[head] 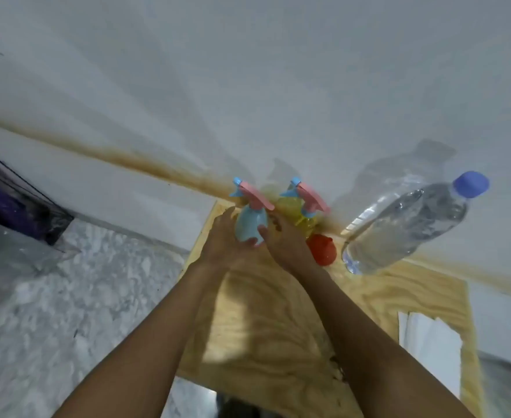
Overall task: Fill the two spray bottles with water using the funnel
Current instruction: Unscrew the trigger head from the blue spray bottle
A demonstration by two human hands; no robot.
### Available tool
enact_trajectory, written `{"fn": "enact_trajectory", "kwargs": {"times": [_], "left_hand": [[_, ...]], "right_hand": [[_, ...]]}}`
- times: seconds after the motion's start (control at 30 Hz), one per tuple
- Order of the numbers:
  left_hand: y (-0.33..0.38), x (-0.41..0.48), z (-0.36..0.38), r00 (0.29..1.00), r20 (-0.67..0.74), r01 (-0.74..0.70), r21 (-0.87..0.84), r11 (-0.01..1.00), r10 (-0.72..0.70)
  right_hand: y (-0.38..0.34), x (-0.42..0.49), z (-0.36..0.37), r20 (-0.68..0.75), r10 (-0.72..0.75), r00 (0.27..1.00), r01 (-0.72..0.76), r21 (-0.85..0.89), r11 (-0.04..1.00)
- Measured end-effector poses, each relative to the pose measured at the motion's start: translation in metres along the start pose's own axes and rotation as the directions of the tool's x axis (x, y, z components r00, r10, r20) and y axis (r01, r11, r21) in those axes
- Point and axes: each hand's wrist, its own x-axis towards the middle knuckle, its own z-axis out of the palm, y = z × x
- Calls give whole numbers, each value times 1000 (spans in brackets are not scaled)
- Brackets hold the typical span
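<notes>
A white wall (248, 70) fills the upper half of the view, with a brown stain running along its base, above a grey-and-white marbled floor (82, 297) and a pale plywood board (266, 321) that serves as the work surface. A dark purple box with a clear plastic sheet (15, 206) sits on the floor at far left, well apart from the board. On the board's right side stands a large clear plastic water bottle with a blue cap (405, 224), filled with water and leaning in the wide-angle view. White folded paper (429, 342) lies near the board's right edge. Two bare forearms reach forward to the board's far edge. The left hand (221, 239) and the right hand (284, 239) cup the light blue spray bottle with a pink-and-blue trigger head (249, 224) from either side, fingers wrapped around its body. Just beside it, toward the wall, stands the yellow spray bottle with a matching trigger head (296, 212). The small red plastic funnel (322, 248) rests on the board between the right hand and the water bottle.
</notes>
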Motion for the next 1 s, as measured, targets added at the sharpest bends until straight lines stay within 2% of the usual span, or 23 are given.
{"fn": "enact_trajectory", "kwargs": {"times": [0.07,0.17,0.33,0.57,0.73,0.87,1.0], "left_hand": [[-4,11,3,1000,-8,-19,10,1000,19],[-24,26,16,998,10,-60,-73,996,61],[-19,24,20,998,-30,-61,-130,990,58],[-8,-9,15,990,-76,-131,-117,984,123],[14,-67,13,977,31,-205,-162,965,213],[38,-105,18,948,103,-266,-262,928,301],[58,-121,22,941,97,-285,-292,913,325]], "right_hand": [[0,11,9,-38,-1,999,2,16,1000],[6,19,24,-87,47,995,-43,47,998],[9,23,30,-156,65,986,-49,100,994],[-3,-14,8,-184,-24,983,47,119,992],[-9,-79,-21,-170,13,985,28,235,972],[-10,-117,-34,-259,54,964,49,373,927],[-19,-137,-47,-381,50,923,132,437,890]]}}
